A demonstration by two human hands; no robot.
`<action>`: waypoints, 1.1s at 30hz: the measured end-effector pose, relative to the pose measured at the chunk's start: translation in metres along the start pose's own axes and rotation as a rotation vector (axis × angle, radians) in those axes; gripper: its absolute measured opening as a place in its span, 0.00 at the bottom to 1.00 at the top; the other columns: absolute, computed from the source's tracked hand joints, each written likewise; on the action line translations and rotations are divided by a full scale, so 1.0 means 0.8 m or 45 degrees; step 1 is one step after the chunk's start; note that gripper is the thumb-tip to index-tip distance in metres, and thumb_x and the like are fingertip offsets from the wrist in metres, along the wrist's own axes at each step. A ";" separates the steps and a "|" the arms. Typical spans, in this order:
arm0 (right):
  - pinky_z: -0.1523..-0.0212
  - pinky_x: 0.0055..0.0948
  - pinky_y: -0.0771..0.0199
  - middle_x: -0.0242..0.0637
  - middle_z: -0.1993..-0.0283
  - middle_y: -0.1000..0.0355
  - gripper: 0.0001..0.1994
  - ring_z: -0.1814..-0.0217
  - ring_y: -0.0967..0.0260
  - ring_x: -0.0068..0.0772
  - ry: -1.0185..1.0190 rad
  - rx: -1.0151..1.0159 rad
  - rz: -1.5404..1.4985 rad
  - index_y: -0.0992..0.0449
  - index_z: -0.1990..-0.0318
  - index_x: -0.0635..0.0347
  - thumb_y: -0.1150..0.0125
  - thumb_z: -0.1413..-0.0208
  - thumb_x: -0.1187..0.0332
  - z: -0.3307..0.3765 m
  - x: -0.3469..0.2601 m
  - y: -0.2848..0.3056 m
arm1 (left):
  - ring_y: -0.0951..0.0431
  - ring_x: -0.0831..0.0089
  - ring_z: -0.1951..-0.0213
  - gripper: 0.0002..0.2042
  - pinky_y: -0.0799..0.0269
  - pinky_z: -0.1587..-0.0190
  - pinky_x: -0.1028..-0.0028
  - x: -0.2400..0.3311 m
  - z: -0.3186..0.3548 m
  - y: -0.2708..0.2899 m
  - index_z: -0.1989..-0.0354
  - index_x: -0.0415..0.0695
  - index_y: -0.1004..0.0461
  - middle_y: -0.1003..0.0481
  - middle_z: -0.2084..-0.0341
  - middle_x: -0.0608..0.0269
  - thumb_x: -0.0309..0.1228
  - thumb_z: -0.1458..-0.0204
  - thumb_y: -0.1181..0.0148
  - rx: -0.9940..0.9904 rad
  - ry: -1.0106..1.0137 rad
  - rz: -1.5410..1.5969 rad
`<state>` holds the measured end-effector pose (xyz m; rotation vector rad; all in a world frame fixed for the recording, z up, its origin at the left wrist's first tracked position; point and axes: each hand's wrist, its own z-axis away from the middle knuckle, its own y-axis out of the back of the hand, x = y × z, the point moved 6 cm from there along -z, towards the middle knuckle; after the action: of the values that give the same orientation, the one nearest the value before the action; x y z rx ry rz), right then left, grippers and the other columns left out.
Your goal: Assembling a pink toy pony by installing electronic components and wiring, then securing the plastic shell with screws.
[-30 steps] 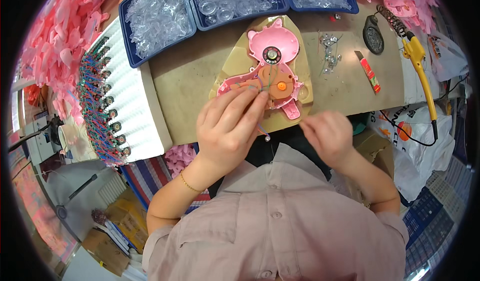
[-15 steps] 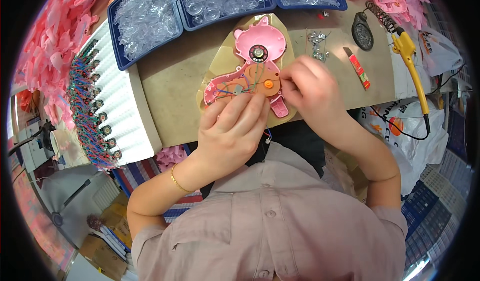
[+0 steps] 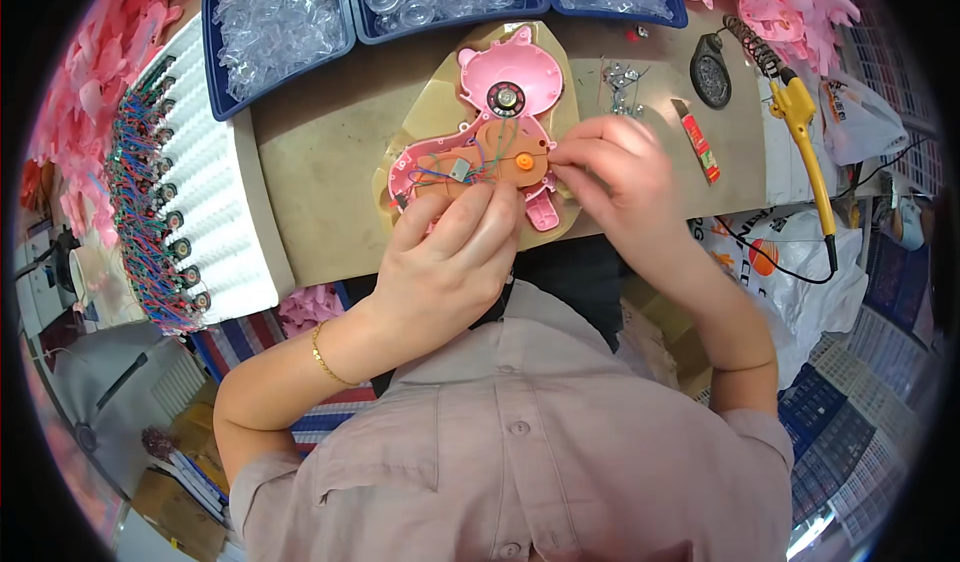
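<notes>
A pink animal-shaped plastic toy shell half lies hollow side up on a yellowish holder. A round black speaker sits in its head. Across the body lies a brown-orange housing with an orange round knob, under loose coloured wires and a small grey block. My left hand holds the shell's lower edge, fingers bent over housing and wires. My right hand pinches thumb and fingers together at the housing's right edge; what lies between the fingertips is too small to tell.
Blue bins of clear plastic parts stand at the back. On the left, a white ribbed tray carries wired speakers. To the right lie small metal parts, a red cutter, a black oval part and a yellow soldering iron.
The whole view has shifted slightly, so everything sits a little further left. My left fingers have drawn back slightly, showing more wires and the grey block. The right hand still pinches at the housing's edge.
</notes>
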<state>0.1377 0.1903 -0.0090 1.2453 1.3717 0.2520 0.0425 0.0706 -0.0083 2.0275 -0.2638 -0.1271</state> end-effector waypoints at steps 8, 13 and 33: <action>0.62 0.35 0.34 0.36 0.69 0.31 0.07 0.64 0.32 0.39 0.176 -0.133 0.266 0.26 0.69 0.61 0.35 0.57 0.74 -0.018 -0.020 0.007 | 0.31 0.72 0.55 0.14 0.36 0.53 0.72 -0.003 0.001 -0.003 0.66 0.38 0.24 0.29 0.57 0.62 0.29 0.63 0.44 0.019 -0.006 0.046; 0.63 0.38 0.34 0.40 0.72 0.34 0.07 0.65 0.34 0.44 0.191 -0.379 0.201 0.30 0.73 0.63 0.37 0.57 0.74 -0.040 -0.024 0.010 | 0.31 0.71 0.55 0.14 0.36 0.54 0.71 0.001 0.001 -0.005 0.66 0.38 0.24 0.28 0.58 0.61 0.29 0.64 0.44 0.043 -0.009 0.064; 0.63 0.36 0.29 0.42 0.65 0.26 0.09 0.65 0.28 0.43 0.171 0.197 0.328 0.23 0.64 0.63 0.37 0.53 0.69 -0.203 0.050 0.015 | 0.38 0.61 0.38 0.23 0.39 0.42 0.65 -0.003 0.017 0.014 0.48 0.40 0.29 0.36 0.41 0.54 0.30 0.57 0.46 -0.069 -0.021 0.250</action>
<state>0.0222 0.3083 0.0209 1.5602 1.3631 0.4212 0.0359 0.0540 -0.0044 1.9363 -0.4632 -0.0274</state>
